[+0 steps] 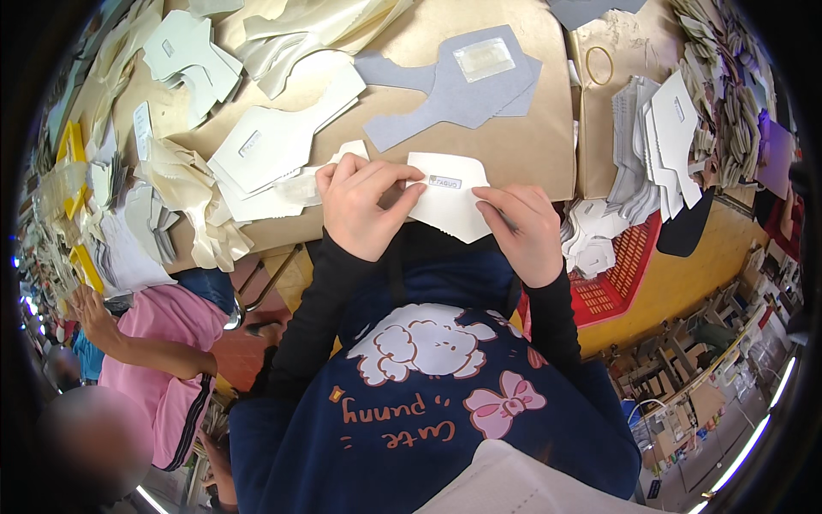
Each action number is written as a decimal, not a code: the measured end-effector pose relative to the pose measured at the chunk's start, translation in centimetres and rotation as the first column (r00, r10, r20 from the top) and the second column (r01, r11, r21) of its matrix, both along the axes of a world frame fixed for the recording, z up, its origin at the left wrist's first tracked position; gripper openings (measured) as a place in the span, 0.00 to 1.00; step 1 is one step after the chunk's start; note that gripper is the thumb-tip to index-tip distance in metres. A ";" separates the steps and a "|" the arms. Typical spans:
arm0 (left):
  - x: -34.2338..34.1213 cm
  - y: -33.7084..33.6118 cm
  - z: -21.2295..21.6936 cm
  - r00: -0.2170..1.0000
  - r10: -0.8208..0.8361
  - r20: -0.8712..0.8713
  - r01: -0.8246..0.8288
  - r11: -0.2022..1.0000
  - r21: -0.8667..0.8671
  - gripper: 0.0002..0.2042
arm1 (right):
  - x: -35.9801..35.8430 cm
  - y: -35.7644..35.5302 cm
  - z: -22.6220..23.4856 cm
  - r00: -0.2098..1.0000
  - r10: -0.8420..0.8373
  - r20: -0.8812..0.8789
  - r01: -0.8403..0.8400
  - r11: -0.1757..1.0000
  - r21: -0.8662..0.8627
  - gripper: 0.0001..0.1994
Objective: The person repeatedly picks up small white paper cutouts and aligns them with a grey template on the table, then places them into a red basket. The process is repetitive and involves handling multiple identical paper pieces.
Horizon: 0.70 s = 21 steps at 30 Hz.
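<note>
White panel (455, 214) | looks light, kinda bendy from here | left fingers (399, 174) + right fingers (507, 199) pinch opposite edges, good spot imo

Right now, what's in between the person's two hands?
In the head view, a white cut piece with a small rectangular label lies between the left hand and the right hand; both touch it.

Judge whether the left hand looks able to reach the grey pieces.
Probably yes: the grey pieces lie just beyond the left hand with no obstacle visible, though it is holding the white piece.
</note>
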<state>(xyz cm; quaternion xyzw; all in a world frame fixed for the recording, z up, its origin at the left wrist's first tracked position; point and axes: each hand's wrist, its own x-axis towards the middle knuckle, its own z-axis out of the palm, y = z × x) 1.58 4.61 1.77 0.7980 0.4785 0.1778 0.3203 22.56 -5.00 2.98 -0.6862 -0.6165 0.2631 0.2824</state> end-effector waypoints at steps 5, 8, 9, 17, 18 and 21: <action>0.3 -0.2 0.3 0.999 0.019 -0.051 -0.020 1.000 -0.011 0.07 | 0.1 0.1 0.1 1.000 0.026 0.015 -0.026 0.999 -0.032 0.11; 0.4 -0.3 0.5 0.997 0.032 -0.072 -0.033 0.999 -0.014 0.07 | 0.0 0.2 0.1 0.999 0.029 0.019 -0.029 0.999 -0.016 0.12; 0.5 -0.4 0.5 0.996 0.035 -0.078 -0.036 0.999 -0.015 0.07 | -0.1 0.3 0.1 0.999 0.032 0.023 -0.032 0.999 -0.005 0.12; 0.7 -0.4 0.8 0.993 0.047 -0.104 -0.051 0.998 -0.045 0.07 | -0.4 0.4 0.5 0.995 0.058 0.081 -0.055 0.998 -0.035 0.14; 0.7 -0.4 0.8 0.994 0.049 -0.099 -0.055 0.997 -0.052 0.06 | -0.4 0.4 0.4 0.995 0.063 0.081 -0.060 0.998 -0.035 0.15; 0.7 -0.4 0.9 0.995 0.050 -0.091 -0.056 0.997 -0.061 0.05 | -0.3 0.4 0.3 0.995 0.073 0.061 -0.071 0.997 -0.034 0.15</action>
